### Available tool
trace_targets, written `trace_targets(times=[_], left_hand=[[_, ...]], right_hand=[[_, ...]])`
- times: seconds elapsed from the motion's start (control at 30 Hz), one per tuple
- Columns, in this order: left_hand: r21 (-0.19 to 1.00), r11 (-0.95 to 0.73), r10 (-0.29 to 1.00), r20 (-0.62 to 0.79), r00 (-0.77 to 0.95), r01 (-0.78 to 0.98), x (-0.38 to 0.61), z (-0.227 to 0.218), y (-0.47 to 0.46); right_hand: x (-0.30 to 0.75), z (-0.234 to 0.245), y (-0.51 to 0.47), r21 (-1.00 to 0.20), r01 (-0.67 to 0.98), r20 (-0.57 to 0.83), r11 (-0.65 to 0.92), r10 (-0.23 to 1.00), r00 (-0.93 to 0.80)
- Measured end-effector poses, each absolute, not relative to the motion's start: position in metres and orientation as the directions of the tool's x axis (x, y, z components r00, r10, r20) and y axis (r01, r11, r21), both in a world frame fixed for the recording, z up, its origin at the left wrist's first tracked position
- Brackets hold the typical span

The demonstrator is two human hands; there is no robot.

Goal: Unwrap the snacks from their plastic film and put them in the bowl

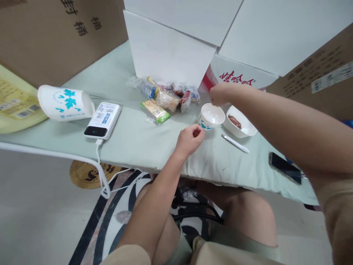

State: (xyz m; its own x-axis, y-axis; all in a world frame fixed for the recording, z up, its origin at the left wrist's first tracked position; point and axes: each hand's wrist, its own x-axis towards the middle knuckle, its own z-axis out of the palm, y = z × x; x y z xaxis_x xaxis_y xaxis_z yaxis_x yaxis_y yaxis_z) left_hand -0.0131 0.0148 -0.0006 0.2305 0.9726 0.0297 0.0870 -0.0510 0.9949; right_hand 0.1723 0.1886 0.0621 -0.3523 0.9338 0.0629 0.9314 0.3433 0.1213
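My left hand (189, 138) is curled into a loose pinch just left of an upright paper cup (211, 117), holding something small and reddish that I cannot make out. My right hand (219, 94) hovers above and behind the cup, fingers closed on something I cannot make out, next to a red-and-white wrapper (207, 81). Right of the cup stands a white bowl (244, 129) holding a reddish-brown piece of food (234, 120). A white utensil (235, 143) lies on the pale green cloth (138, 141) in front of the bowl.
A pile of wrapped snacks (165, 98) lies behind the cup. A second paper cup (64, 103) lies tipped over at the left beside a white power bank (103, 120) with a cable. A phone (285, 167) sits at the right edge. Cardboard and white boxes (168, 51) line the back.
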Motion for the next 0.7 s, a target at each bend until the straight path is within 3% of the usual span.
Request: trace_targets(times=[0.07,0.27,0.47,0.57,0.63,0.7], left_hand=[[0.995,-0.043,0.974,0.022,0.228,0.088,-0.012,0.000,0.015],[0.994,-0.029,0.973,0.003,0.230,0.107,-0.009,-0.001,0.016],[0.991,-0.058,0.976,0.032,0.214,0.120,-0.015,0.001,0.020],[0.997,-0.025,0.979,0.008,0.204,0.079,-0.016,-0.001,0.023],[0.999,0.001,0.982,-0.008,0.187,0.039,-0.015,-0.002,0.026],[0.999,0.037,0.987,-0.032,0.159,-0.030,-0.015,-0.002,0.028]], right_hand=[[0.149,0.074,0.194,0.225,0.912,-0.034,0.344,0.938,-0.345],[0.085,0.062,0.184,0.207,0.856,-0.205,0.475,0.876,-0.436],[0.102,0.067,0.175,0.211,0.869,-0.123,0.448,0.894,-0.431],[0.121,0.085,0.162,0.040,0.941,0.046,0.336,0.940,-0.338],[0.133,0.093,0.146,-0.196,0.948,0.202,0.251,0.956,-0.211],[0.143,0.092,0.122,-0.503,0.843,0.257,0.188,0.964,-0.062]])
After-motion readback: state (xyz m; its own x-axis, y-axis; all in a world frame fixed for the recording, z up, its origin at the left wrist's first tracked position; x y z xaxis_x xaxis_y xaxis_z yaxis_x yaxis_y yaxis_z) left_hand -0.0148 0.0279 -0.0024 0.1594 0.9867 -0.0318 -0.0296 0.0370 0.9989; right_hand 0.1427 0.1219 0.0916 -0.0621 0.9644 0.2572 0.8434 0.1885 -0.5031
